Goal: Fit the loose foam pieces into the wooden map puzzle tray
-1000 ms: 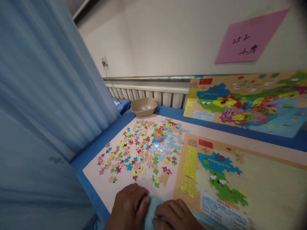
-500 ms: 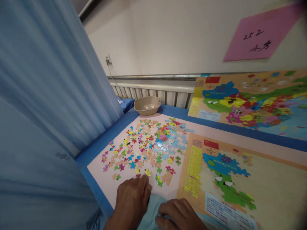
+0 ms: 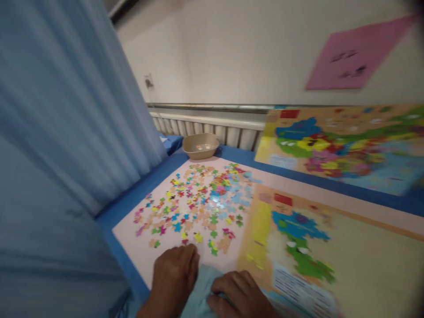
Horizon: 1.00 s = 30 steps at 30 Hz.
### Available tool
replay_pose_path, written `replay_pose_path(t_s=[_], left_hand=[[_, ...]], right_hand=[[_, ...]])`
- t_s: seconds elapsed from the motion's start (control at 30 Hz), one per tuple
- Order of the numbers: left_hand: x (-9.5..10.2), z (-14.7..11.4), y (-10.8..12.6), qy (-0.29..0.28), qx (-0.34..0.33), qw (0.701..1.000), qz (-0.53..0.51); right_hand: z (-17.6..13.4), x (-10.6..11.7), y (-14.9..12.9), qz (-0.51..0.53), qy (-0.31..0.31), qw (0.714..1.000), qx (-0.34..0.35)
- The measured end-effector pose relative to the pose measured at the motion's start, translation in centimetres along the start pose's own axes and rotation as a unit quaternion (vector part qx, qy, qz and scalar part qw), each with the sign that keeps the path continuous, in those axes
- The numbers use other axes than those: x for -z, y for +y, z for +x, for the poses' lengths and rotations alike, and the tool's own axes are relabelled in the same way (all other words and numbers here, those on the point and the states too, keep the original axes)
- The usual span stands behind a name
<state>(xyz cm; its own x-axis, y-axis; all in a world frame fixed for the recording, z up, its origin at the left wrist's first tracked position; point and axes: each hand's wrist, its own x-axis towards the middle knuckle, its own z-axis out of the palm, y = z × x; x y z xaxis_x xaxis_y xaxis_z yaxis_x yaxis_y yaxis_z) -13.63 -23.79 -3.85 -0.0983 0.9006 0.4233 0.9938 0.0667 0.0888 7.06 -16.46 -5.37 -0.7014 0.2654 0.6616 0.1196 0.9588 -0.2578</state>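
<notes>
My left hand point(image 3: 176, 270) is closed at the near edge of the pink sheet, its fingers curled under. Whatever it holds, if anything, is hidden. Just beyond it lie loose jigsaw pieces point(image 3: 198, 237) of many colours, spread over the sheet. My right hand point(image 3: 239, 292) rests on light blue cloth point(image 3: 202, 282), fingers loosely bent and the thumb apart. To its right sits a partly filled puzzle board point(image 3: 371, 260), with blue and green map pieces point(image 3: 300, 226) joined in its left part.
A beige basin point(image 3: 199, 148) with a few pieces inside stands at the back of the blue table point(image 3: 115, 216). Behind the board leans a full map picture point(image 3: 341, 150). A blue curtain point(image 3: 66, 132) hangs at left; a radiator point(image 3: 228, 132) runs along the wall.
The view has shifted slightly and is blurred, so the table and board appear further left. Both hands keep the same poses.
</notes>
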Motion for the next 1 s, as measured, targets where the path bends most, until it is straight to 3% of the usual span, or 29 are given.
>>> replay_pose_path(t_s=[0.07, 0.13, 0.23, 0.33, 0.43, 0.63, 0.77, 0.93, 1.0], left_hand=[[-0.5, -0.5, -0.7, 0.036, 0.0, 0.999, -0.008], [-1.1, -0.9, -1.5, 0.028, -0.036, 0.999, -0.016], [-1.8, -1.4, -2.5, 0.025, -0.043, 0.999, 0.002], [-2.1, -1.7, -3.0, 0.013, -0.046, 0.998, 0.03], [-2.3, -2.0, -3.4, -0.008, -0.047, 0.998, 0.05], [-2.5, -2.2, -4.1, -0.015, -0.063, 0.997, 0.046], [-2.3, -1.9, -3.8, -0.002, -0.068, 0.997, 0.025], [-1.3, -0.9, -2.0, 0.038, -0.065, 0.997, 0.027], [-1.1, -0.4, -1.3, 0.031, -0.067, 0.997, 0.033]], right_hand=[[0.0, -0.2, -0.3, -0.007, 0.013, 1.0, 0.009], [-0.3, -0.8, -0.3, -0.007, 0.028, 0.999, -0.017], [-1.1, -2.0, -0.2, -0.007, -0.001, 0.997, -0.076], [-1.7, -2.7, -0.1, -0.026, -0.053, 0.997, -0.054], [-1.7, -2.8, 0.0, -0.04, -0.064, 0.997, -0.029], [-1.7, -3.2, 0.1, -0.014, -0.075, 0.995, -0.068], [-2.1, -3.7, 0.2, -0.017, -0.068, 0.995, -0.067], [-2.5, -3.0, 0.3, 0.021, 0.008, 0.996, -0.084], [-2.5, -2.4, 0.5, 0.023, -0.012, 0.994, -0.107]])
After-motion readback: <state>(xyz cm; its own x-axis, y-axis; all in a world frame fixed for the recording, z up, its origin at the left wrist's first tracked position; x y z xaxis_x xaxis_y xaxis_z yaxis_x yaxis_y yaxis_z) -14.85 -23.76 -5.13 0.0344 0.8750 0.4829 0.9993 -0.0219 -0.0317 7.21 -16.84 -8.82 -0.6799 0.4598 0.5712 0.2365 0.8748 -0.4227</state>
